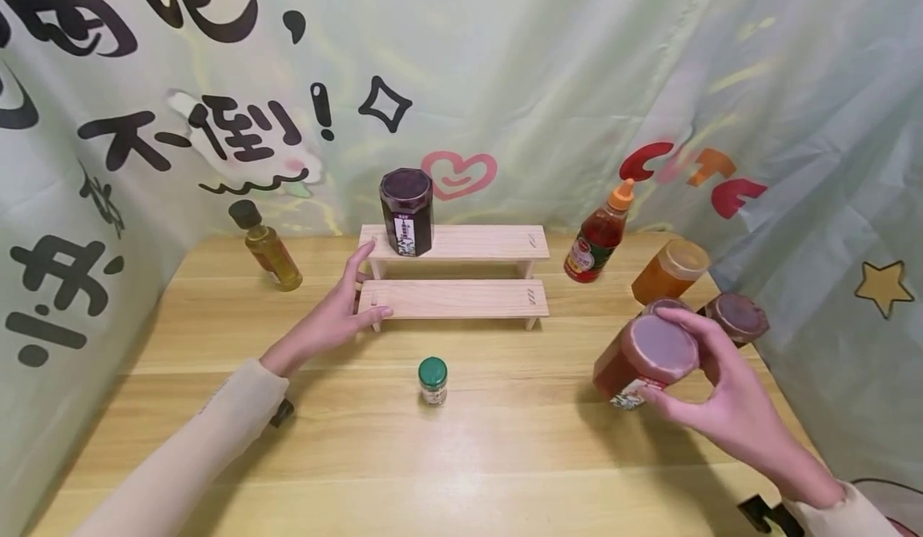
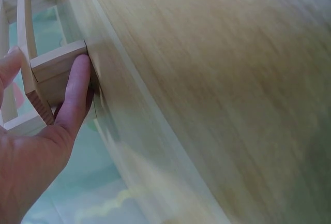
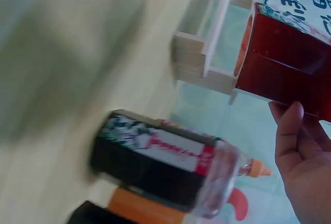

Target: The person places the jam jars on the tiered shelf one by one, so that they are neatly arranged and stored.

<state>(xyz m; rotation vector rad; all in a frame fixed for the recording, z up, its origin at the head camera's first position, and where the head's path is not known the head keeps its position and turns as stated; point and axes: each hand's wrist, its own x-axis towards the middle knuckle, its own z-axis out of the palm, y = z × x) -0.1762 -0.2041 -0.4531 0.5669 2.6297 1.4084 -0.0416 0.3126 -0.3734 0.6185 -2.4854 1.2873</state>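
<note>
My left hand (image 1: 339,304) grips the left end of a two-step wooden rack (image 1: 454,298), with the thumb over the lower step and a finger at the upper one. In the left wrist view, a fingertip presses the rack's end piece (image 2: 62,69). A dark purple jar (image 1: 407,215) stands on the upper step at its left. On the right, my right hand (image 1: 728,401) holds a jar of red preserve (image 1: 642,357) above the table, tilted, thumb near its label. That red jar (image 3: 289,61) also shows in the right wrist view, with the fingers on its side.
An oil bottle (image 1: 270,248) stands left of the rack, a red sauce bottle (image 1: 597,236) right of it. An amber jar (image 1: 667,272) and a dark-lidded jar (image 1: 735,318) stand near the right edge; another jar is partly hidden. A green-capped shaker (image 1: 433,379) stands in front.
</note>
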